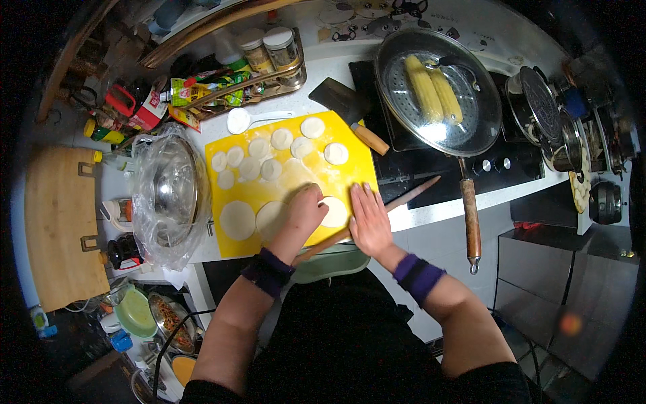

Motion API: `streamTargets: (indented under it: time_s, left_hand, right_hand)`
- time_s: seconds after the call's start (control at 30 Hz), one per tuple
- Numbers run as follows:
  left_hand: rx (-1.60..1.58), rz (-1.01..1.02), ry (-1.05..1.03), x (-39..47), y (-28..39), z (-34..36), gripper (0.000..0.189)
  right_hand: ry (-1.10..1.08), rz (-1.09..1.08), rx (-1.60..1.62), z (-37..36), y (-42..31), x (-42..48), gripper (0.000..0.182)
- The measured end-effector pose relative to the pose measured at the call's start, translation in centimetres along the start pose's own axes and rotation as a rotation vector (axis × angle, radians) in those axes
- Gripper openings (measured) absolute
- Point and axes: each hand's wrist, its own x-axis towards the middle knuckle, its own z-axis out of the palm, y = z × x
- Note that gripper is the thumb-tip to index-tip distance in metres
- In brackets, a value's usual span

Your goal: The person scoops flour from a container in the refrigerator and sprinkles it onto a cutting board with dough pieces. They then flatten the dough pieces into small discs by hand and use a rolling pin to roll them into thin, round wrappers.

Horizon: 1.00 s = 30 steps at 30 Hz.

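A round, flat dough disc point(334, 212) lies on the yellow mat point(361, 171) between my hands. My left hand point(304, 211) has its fingers curled, with thumb and forefinger closed at the disc's left edge. My right hand point(371, 219) is stretched flat over a slim wooden rolling pin point(413, 194), which slants beneath the palm across the mat's front edge. Left of the left hand are two rolled rounds, one whole point(237, 220) and one partly hidden by that hand point(270, 218). Several smaller dough pieces point(281, 139) sit farther back on the floured mat.
Right of the mat, a lidded pan point(438, 91) with corn cobs stands on the black cooktop point(525, 164). A cleaver point(371, 139) lies beside it. At left is a plastic-covered metal bowl point(174, 187). Behind are a white spoon point(239, 120) and a jar rack point(298, 81).
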Motion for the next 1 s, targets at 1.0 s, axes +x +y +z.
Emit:
streamTargets:
  time_s: [1.0]
  left_hand:
    - [-0.162,-0.117,-0.056,0.0,-1.6,-0.5,0.024]
  right_hand:
    - [-0.022,-0.042,0.008,-0.3,-0.3,0.8,0.072]
